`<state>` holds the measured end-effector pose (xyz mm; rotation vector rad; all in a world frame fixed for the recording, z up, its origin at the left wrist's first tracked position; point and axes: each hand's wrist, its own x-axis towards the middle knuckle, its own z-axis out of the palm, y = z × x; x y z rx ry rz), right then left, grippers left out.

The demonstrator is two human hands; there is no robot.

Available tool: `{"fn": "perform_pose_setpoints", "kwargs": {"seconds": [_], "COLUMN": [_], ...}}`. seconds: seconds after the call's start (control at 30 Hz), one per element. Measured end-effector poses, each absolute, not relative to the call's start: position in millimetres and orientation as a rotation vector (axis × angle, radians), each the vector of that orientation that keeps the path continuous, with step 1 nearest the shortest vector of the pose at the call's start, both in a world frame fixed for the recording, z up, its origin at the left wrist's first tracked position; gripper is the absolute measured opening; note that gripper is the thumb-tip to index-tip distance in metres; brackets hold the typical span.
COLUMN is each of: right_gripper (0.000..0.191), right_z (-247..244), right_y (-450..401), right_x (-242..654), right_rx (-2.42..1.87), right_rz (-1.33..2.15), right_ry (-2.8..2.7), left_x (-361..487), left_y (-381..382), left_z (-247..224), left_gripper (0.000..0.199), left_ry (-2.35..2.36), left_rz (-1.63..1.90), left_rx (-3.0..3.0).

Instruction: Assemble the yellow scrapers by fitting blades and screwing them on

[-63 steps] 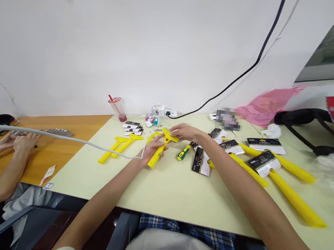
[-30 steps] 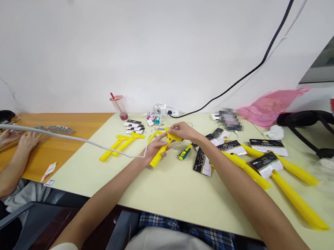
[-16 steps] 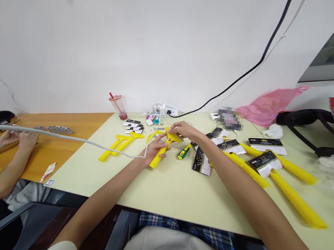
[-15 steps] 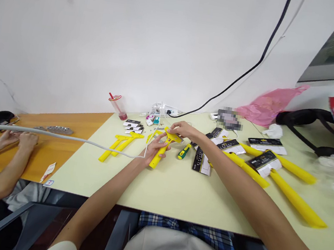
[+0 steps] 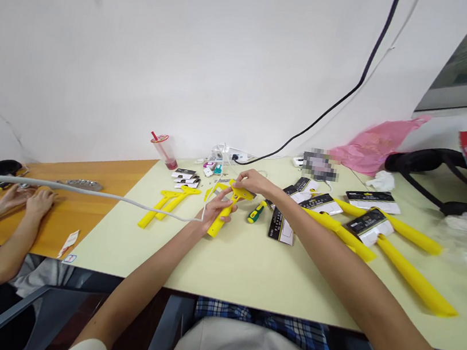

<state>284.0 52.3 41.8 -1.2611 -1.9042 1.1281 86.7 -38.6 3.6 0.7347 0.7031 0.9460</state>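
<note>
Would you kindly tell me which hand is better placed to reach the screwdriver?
Right hand, probably: it rests on the crossbar of the yellow plastic piece, close to the screwdriver, while the left hand grips the stem farther off.

The scene is bright and evenly lit, and the white wall point(image 5: 188, 64) looks almost washed out at the upper left. Shadows under the yellow plastic bars point(image 5: 413, 284) are soft and weak. The wide lens bends the frame edges, and one small patch point(image 5: 319, 165) right of center is pixelated.
</note>
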Motion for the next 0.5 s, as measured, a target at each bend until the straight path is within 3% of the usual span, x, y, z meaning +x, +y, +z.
{"fn": "perform_pose_setpoints", "kwargs": {"seconds": [0.27,0.5], "right_gripper": [0.045,0.029], "right_z": [42,51], "right_y": [47,47], "right_x": [285,294], "right_rx": [-1.139,-1.126], "right_rz": [1.283,1.31], "right_ry": [-1.806,-1.911], "left_x": [84,87], "left_y": [-35,-37], "left_z": [5,7], "left_gripper": [0.085,0.084], "left_ry": [0.686,0.631], "left_rz": [1.007,0.987], "left_rx": [0.709,0.687]}}
